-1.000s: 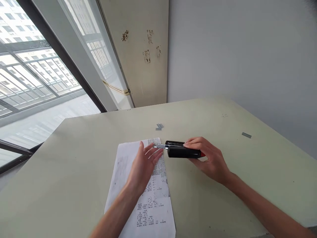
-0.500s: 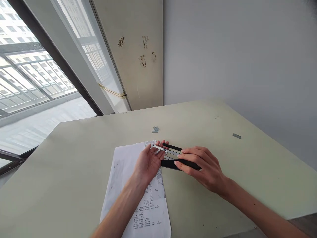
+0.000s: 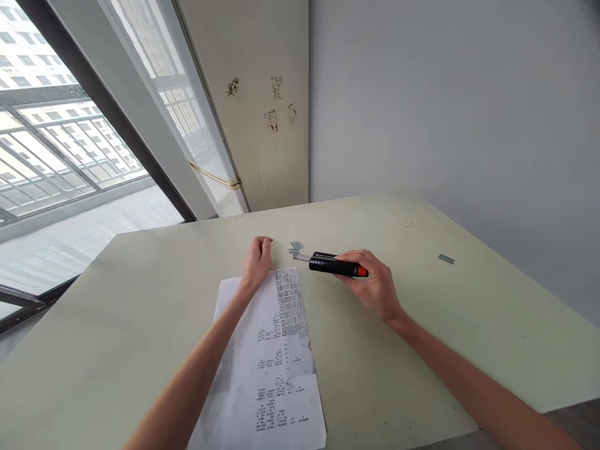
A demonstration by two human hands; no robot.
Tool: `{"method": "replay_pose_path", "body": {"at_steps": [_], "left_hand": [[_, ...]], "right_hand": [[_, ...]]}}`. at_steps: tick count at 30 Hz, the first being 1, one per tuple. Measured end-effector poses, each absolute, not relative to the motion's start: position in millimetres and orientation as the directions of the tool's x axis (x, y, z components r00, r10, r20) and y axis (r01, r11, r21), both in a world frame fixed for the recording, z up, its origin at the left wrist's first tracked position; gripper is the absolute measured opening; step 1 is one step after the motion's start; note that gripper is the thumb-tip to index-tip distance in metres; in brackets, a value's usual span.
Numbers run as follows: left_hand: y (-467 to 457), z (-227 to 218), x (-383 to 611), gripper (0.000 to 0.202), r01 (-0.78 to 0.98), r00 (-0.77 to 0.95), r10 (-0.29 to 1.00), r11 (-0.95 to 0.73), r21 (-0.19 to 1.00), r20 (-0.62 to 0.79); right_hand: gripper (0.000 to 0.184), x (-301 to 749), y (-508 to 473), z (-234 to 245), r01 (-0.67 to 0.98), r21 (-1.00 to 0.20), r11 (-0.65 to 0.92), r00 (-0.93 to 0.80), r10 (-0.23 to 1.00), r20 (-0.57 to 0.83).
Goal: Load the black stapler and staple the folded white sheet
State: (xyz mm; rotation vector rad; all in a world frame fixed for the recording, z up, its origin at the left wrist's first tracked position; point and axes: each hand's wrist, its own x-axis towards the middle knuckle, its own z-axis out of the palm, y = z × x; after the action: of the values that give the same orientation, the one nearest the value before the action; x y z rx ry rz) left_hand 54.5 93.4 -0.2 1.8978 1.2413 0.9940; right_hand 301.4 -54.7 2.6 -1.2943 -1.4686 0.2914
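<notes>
And the left hand (image 3: 255, 264) has swung away from the stapler (image 3: 334, 266), curled now by the paper's (image 3: 281, 356) top edge, contents impossible to tell, leaving the right hand (image 3: 374, 286) alone clasping it above the counter (image 3: 398, 387), metal tip beside the staples (image 3: 295, 245)!

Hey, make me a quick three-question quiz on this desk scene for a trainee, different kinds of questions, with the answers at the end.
1. Which hand holds the black stapler?
2. True or false: the lone staple strip lies on the table, apart from the printed papers.
3. Fill in the missing colour: near the holding hand, the end of the stapler shows a ____ part.

Key:
1. The right hand.
2. True.
3. Red.
</notes>
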Motion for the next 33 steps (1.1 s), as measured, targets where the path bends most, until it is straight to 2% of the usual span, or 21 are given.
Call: {"method": "replay_pose_path", "body": {"at_steps": [6, 10, 13, 17, 26, 33], "left_hand": [[113, -8, 57, 0.018, 0.516, 0.418, 0.867, -0.472, 0.715, 0.271], [112, -4, 52, 0.024, 0.516, 0.384, 0.875, -0.469, 0.717, 0.296], [102, 4, 44, 0.037, 0.505, 0.274, 0.917, -0.393, 0.768, 0.289], [74, 13, 36, 0.056, 0.444, 0.23, 0.956, -0.27, 0.854, 0.182], [48, 11, 9, 0.053, 0.368, 0.166, 0.986, -0.085, 0.926, 0.025], [38, 7, 10, 0.051, 0.43, 0.112, 0.993, -0.089, 0.898, 0.044]], "right_hand": [[0.035, 291, -37, -7, 0.335, -0.928, 0.164, 0.302, 0.914, 0.271], [0.044, 288, -28, -10, 0.257, -0.96, 0.11, 0.275, 0.944, 0.182], [0.046, 282, -19, -10, 0.219, -0.969, 0.113, 0.222, 0.961, 0.162], [0.045, 266, -7, -5, 0.156, -0.981, 0.118, 0.187, 0.971, 0.147], [0.042, 227, 21, 4, 0.094, -0.981, 0.168, 0.119, 0.977, 0.178], [0.042, 191, 36, -5, 0.115, -0.96, 0.254, 0.082, 0.961, 0.264]]}}
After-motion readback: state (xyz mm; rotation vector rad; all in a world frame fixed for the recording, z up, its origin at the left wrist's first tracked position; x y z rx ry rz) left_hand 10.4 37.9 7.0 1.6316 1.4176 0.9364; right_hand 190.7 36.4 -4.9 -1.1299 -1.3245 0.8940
